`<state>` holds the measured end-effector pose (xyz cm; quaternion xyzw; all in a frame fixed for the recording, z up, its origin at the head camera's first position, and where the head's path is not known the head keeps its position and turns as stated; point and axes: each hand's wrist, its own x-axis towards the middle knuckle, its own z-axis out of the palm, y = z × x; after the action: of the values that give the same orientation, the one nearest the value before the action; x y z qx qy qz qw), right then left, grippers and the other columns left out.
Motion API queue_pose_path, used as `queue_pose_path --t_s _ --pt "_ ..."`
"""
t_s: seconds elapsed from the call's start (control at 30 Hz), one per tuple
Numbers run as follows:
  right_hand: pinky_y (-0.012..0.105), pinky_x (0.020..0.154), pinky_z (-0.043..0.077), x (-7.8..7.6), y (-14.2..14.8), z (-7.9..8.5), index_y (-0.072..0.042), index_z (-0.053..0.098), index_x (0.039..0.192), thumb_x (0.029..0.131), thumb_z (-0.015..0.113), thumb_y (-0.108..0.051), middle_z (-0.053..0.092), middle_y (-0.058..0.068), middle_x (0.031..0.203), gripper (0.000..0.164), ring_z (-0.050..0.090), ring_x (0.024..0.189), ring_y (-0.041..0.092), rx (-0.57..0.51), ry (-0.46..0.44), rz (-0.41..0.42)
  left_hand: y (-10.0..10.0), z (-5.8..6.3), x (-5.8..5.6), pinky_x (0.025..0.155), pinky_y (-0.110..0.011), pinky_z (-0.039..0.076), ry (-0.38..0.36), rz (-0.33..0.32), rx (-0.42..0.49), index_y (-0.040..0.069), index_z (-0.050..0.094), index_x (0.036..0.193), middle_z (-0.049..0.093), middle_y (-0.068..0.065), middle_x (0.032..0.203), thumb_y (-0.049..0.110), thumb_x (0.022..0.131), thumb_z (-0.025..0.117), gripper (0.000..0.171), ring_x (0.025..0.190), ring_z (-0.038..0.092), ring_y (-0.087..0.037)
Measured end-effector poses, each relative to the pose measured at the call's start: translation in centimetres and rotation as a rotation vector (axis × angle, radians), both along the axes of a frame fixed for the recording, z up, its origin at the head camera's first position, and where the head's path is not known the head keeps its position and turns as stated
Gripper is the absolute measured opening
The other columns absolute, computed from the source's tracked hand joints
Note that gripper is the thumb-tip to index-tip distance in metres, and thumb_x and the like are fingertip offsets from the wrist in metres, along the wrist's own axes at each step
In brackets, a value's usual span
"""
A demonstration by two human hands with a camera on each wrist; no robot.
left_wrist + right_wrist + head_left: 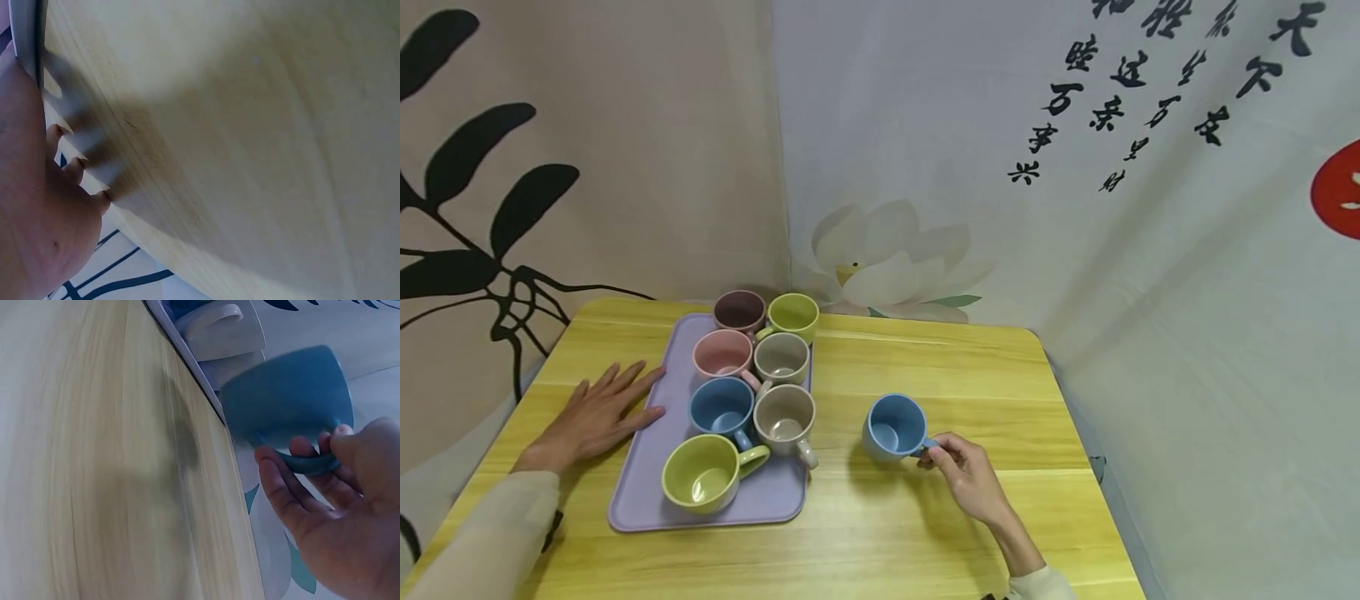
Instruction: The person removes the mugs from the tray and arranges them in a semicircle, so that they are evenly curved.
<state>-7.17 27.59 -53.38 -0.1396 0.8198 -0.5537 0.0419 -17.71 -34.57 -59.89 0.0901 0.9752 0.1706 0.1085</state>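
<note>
We've R grip (964,477) pinching blue mug (893,427) by handle (931,443), carry step prob; tray (642,483) beside spread L grip (593,419); next needs gentle lowering imo.

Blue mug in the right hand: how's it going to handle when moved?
The blue mug is probably stiff: its round wall shows no give. It may twist or tip, as the right hand holds it by the handle, off to one side. It's likely somewhat slippery and breakable, judging by its smooth, ceramic-looking surface.
</note>
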Motion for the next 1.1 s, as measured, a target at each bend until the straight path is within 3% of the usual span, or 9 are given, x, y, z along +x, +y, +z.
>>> queue_pose_path --t_s 0.23,0.5,0.63,0.87,1.1 --pt "0.034 0.097 0.07 -0.2 -0.1 -0.5 0.003 0.077 0.115 0.116 0.063 -0.011 0.083 0.019 0.106 0.02 0.084 0.1 0.035 -0.008 -0.023 -0.165 0.0 0.0 -0.1 0.127 -0.094 0.0 0.012 -0.007 0.004 0.028 0.019 0.182 0.016 -0.033 0.186 0.077 0.11 0.049 0.092 0.168 0.005 -0.07" --pt "0.039 0.097 0.071 -0.5 -0.1 -1.2 0.015 0.072 0.118 0.114 0.059 0.001 0.078 0.03 0.111 0.019 0.084 0.103 0.031 -0.1 -0.038 -0.311 0.0 -0.1 0.0 0.127 -0.094 0.0 0.013 -0.001 0.012 0.028 0.019 0.182 0.016 -0.034 0.185 0.077 0.109 0.05 0.093 0.168 0.004 -0.07" --pt "0.034 0.096 0.071 -0.6 -0.1 -1.4 0.014 0.072 0.119 0.115 0.058 0.001 0.078 0.031 0.113 0.019 0.085 0.103 0.029 -0.124 -0.043 -0.393 0.0 -0.1 0.1 0.127 -0.094 -0.001 0.013 0.0 0.015 0.028 0.019 0.182 0.016 -0.034 0.185 0.077 0.109 0.05 0.093 0.168 0.003 -0.069" --pt "0.041 0.1 0.07 -0.5 0.2 -1.4 0.013 0.073 0.123 0.116 0.058 -0.001 0.079 0.033 0.119 0.021 0.086 0.108 0.034 -0.152 -0.054 -0.488 0.0 0.0 0.1 0.127 -0.094 -0.001 0.014 0.008 0.005 0.027 0.019 0.182 0.016 -0.035 0.185 0.078 0.109 0.049 0.094 0.168 0.003 -0.07" --pt "0.033 0.1 0.069 -0.5 0.5 -1.5 0.013 0.074 0.124 0.114 0.06 0.001 0.077 0.036 0.125 0.021 0.086 0.109 0.028 -0.196 -0.075 -0.605 0.2 0.0 0.2 0.127 -0.094 0.001 0.029 -0.002 0.009 0.028 0.019 0.182 0.017 -0.034 0.185 0.076 0.11 0.05 0.092 0.168 0.005 -0.07"
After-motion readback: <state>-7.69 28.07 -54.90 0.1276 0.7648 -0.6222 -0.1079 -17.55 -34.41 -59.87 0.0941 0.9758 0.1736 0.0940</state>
